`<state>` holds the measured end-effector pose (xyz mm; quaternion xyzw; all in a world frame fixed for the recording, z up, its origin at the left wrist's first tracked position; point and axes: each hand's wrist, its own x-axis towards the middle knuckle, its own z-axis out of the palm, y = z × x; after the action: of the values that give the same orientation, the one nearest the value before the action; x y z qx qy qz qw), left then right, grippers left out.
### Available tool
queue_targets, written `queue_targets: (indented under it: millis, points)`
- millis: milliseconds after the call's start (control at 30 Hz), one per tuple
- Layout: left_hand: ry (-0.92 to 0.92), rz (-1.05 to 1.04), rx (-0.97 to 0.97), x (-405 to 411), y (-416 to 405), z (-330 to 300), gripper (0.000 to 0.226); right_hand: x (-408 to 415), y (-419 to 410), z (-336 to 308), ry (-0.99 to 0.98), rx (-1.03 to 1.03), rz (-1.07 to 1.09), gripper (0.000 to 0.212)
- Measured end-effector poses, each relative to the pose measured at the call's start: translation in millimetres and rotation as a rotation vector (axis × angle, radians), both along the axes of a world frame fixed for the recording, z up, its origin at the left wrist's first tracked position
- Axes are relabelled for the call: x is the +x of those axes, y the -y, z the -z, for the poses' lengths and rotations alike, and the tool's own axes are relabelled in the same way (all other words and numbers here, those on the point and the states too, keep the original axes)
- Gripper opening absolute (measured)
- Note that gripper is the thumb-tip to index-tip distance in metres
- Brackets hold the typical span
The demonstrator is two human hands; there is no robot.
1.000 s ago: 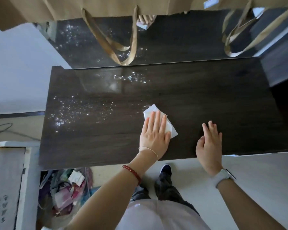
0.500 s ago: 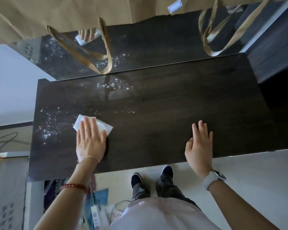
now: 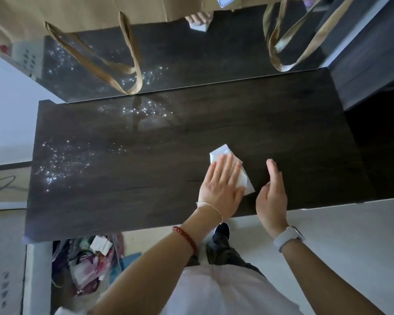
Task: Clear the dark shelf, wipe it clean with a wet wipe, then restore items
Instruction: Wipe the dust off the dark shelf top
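The left hand lies flat with its fingers straight and spread, pressing the wet wipe against the dark shelf. The wipe is folded, and sits right of centre near the front edge, showing beyond the fingertips and to the right of the palm. The right hand hangs just beside the wipe, turned on edge, fingers straight and relaxed, holding nothing; whether it touches the shelf cannot be told.

To do this step well, I judge the palm should keep even pressure so the whole wipe drags flat rather than bunching. Overlapping strokes should run toward the left side and the back edge, where glistening specks remain. The right hand could brace on the front edge, clear of the stroke. The wipe probably wants refolding to a fresh face before the speckled patches.

Counted: 1 wipe, 1 shelf, 2 hands. 2 speckled patches show on the shelf, one left, one at the back centre. 2 looped bag handles hang from the brown paper bags above. The shelf carries nothing else, so restoring items is yet to come.
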<state>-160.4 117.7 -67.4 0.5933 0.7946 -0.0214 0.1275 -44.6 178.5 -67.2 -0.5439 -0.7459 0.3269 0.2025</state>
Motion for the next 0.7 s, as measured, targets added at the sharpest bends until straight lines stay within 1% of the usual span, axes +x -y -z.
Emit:
queue_targets:
  millis: [67, 133, 167, 233, 333, 400, 433, 467, 500, 533, 600, 700]
  points:
    - [0.002, 0.082, -0.005, 11.2, 17.0, 0.6, 0.060, 3.9, -5.2, 0.0, -0.066, 0.009, -0.017, 0.055]
    - [-0.019, 0.105, 0.006, 3.0, 42.1, 3.1, 0.059, 6.5, -8.5, 3.1, -0.013, 0.067, -0.056, 0.055]
    - [-0.031, 0.072, 0.012, -6.5, 56.4, 3.7, 0.059, 7.1, -8.8, 4.5, 0.042, 0.109, -0.086, 0.056]
    - [-0.062, -0.061, 0.016, -33.9, 87.3, 5.4, 0.061, 6.5, -9.1, 7.5, 0.176, 0.205, -0.167, 0.054]
    - [-0.054, -0.371, -0.044, -75.9, 130.4, 2.5, 0.067, 0.8, -4.8, 8.4, 0.395, 0.249, -0.241, 0.047]
    - [-0.019, -0.589, -0.080, -83.4, 134.5, -0.7, 0.072, -3.9, 0.7, 8.5, 0.498, 0.238, -0.250, 0.055]
    - [-0.010, -0.658, -0.065, -79.0, 126.9, -1.0, 0.073, -5.5, 3.3, 9.3, 0.536, 0.245, -0.264, 0.058]
    - [-0.007, -0.673, -0.054, -70.7, 114.5, -1.4, 0.073, -6.0, 5.0, 9.9, 0.562, 0.259, -0.278, 0.060]
    - [-0.010, -0.624, -0.052, -59.7, 99.8, -1.1, 0.071, -5.1, 4.9, 10.5, 0.577, 0.273, -0.291, 0.060]
    - [-0.015, -0.530, -0.050, -47.8, 85.2, -0.5, 0.069, -3.0, 3.6, 11.4, 0.581, 0.281, -0.305, 0.061]
    - [-0.028, -0.297, -0.022, -26.6, 54.9, -1.0, 0.066, 5.8, -2.9, 10.1, 0.570, 0.275, -0.311, 0.058]
    - [-0.006, 0.018, -0.029, 1.0, 11.5, -1.8, 0.063, 28.9, -17.7, 8.2, 0.554, 0.222, -0.191, 0.049]
